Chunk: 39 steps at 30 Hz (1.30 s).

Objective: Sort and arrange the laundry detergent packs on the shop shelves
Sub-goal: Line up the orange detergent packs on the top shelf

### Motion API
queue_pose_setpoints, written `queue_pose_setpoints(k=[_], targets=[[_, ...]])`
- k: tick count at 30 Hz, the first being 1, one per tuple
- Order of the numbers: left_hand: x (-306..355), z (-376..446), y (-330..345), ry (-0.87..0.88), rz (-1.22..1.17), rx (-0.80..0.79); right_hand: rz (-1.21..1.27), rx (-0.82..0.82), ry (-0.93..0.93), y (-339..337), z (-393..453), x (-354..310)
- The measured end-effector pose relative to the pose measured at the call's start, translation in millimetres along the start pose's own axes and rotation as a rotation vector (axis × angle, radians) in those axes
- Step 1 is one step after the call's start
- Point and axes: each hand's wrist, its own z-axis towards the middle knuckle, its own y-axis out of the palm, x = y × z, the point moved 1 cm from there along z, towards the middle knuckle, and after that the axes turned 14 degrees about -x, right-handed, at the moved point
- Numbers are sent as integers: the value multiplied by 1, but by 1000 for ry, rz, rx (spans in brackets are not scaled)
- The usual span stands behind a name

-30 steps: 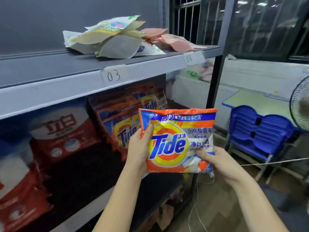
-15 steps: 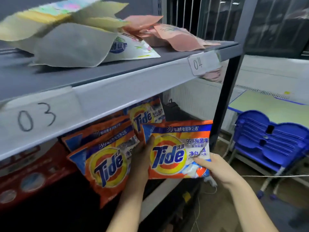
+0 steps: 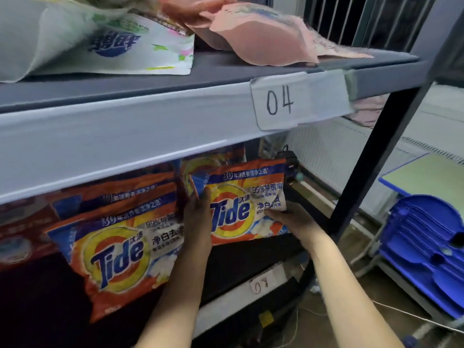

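We hold the orange plastic Tide detergent pack (image 3: 247, 202) upright under the grey metal shelf (image 3: 125, 136), left hand (image 3: 198, 217) gripping its left edge, right hand (image 3: 288, 217) pinching its lower right corner. Released too early, it may slump forward or topple the leaning orange Tide packs (image 3: 120, 247) beside it.

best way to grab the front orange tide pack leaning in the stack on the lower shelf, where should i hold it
Take the front orange plastic Tide pack by its top edge, coming from the open shelf front just under the grey shelf lip. It leans upright, face out, with other packs behind it, so the top seam is the free flat part to pinch; its right side is crowded by the left hand.
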Motion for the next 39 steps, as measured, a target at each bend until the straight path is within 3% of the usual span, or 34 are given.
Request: queue_pose_setpoints(k=[7, 12, 18, 24, 30, 33, 39], targets=[[-4, 46, 3, 111, 63, 290, -48, -76, -44, -3, 77, -7], [-6, 54, 8, 132, 182, 379, -63, -30, -32, -3, 98, 16], [-26, 34, 20, 119, 364, 445, -372, 150, -114, -5, 91, 27], [-53, -16, 30, 91, 635, 310, -605, 172, -227, -5, 49, 45], [-59, -63, -6, 98, 1049, 122, -768, 109, -226, 26, 11, 40], [-51, -92, -40, 150, 1298, 49, -918, 21, -232, 69, -6, 31], [-28, -177, -143, 235, 1586, 137, -1099, -161, -458, 199, -62, 24]])
